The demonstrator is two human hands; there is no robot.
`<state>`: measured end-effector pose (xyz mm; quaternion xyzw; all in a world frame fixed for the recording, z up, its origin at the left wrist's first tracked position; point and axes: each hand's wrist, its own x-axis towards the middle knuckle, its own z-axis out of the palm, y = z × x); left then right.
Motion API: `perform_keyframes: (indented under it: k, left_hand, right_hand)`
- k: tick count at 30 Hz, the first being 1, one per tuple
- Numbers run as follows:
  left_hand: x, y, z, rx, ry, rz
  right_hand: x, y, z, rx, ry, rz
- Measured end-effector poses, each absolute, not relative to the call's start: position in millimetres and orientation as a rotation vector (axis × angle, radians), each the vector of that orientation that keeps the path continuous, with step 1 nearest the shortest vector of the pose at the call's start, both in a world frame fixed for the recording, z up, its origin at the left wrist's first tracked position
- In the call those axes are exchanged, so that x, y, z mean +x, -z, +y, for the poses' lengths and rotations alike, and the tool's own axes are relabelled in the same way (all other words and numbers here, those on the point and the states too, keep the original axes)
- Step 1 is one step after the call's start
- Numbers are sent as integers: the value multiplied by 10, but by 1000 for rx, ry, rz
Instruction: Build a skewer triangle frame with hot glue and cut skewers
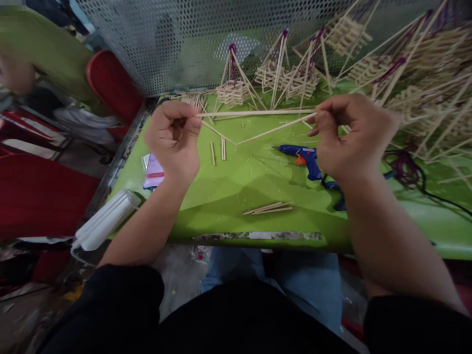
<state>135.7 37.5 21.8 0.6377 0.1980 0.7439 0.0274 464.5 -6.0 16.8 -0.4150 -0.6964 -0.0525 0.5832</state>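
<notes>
Between my two hands stretch thin wooden sticks [254, 113], held level above the green table [221, 196]. My left hand [177, 137] pinches their left end between thumb and fingertips. At the right end, my right hand [350, 130] pinches them the same way. Below the level sticks, two thinner sticks [271, 132] slope down from my hands and meet in a shallow V. A blue glue gun [300, 153] with an orange trigger lies just left of and below my right hand. Short sticks [223, 148] lie beneath the V, and several more sticks [269, 208] rest near the front edge.
Wooden stick structures with purple cord [232, 91] stand along the back, piled higher at the right [424, 88]. Behind them rises a perforated metal panel [177, 44]. A phone [153, 172] and a white face mask [106, 219] lie left. Another person [47, 59] is at upper left.
</notes>
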Motion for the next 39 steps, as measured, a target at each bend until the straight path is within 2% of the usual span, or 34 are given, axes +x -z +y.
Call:
perform_keyframes:
  k: [16, 23, 33, 39]
  left_hand:
    - [1249, -177, 403, 1937, -2148, 757]
    - [1315, -249, 360, 1919, -2309, 720]
    - [1335, -290, 323, 1970, -2280, 617]
    - [1275, -271, 287, 1827, -2111, 935]
  right_hand:
    - [4648, -141, -35, -964, 117, -1615]
    - [4637, -144, -56, -989, 116, -1608]
    - [4639, -160, -21, -943, 103, -1579]
    - [4643, -159, -36, -946, 120, -1590]
